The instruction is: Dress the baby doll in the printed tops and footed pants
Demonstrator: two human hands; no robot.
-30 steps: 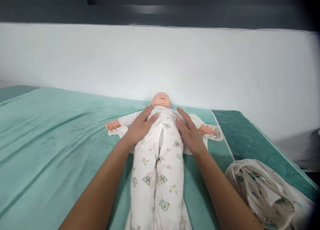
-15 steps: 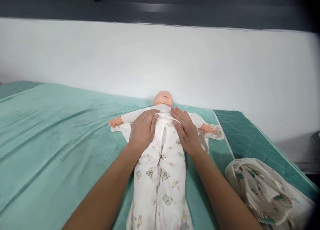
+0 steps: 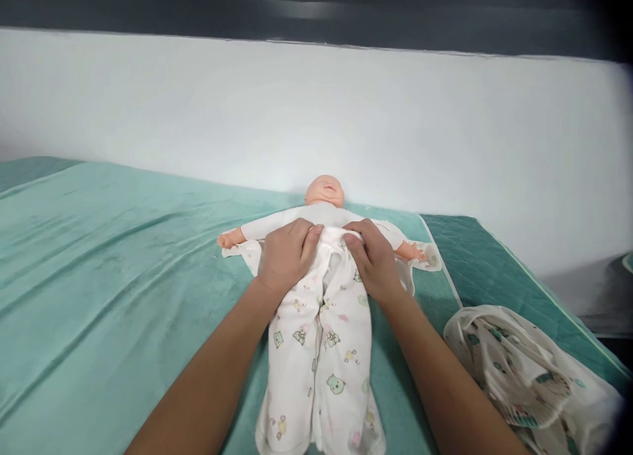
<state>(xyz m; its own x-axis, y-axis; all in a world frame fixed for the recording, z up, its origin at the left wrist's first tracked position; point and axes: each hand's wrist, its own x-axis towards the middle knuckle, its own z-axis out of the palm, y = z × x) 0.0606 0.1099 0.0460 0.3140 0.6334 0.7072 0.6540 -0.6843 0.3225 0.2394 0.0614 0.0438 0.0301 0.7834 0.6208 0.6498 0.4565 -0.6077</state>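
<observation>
A baby doll (image 3: 324, 191) lies on its back with arms spread, its head toward the wall. Over its lower body are white baby pants (image 3: 341, 356) printed with small green animals. My left hand (image 3: 289, 254) pinches the waistband at its left side, thumb on top. At the other side of the waistband, my right hand (image 3: 373, 260) grips the cloth the same way. A white garment covers the doll's chest and arms, and patterned cloth (image 3: 429, 256) shows under its arms. The doll's legs are hidden.
The doll rests on a green bed cover (image 3: 123, 297) with folds at the left. A crumpled white printed cloth (image 3: 529, 376) lies to the right. Behind stands a white wall (image 3: 316, 112), with a dark ledge (image 3: 316, 10) above it.
Both hands have gone from lying on the doll's belly to curling round the waistband. The waistband is bunched between them, and the pant hems have come into view.
</observation>
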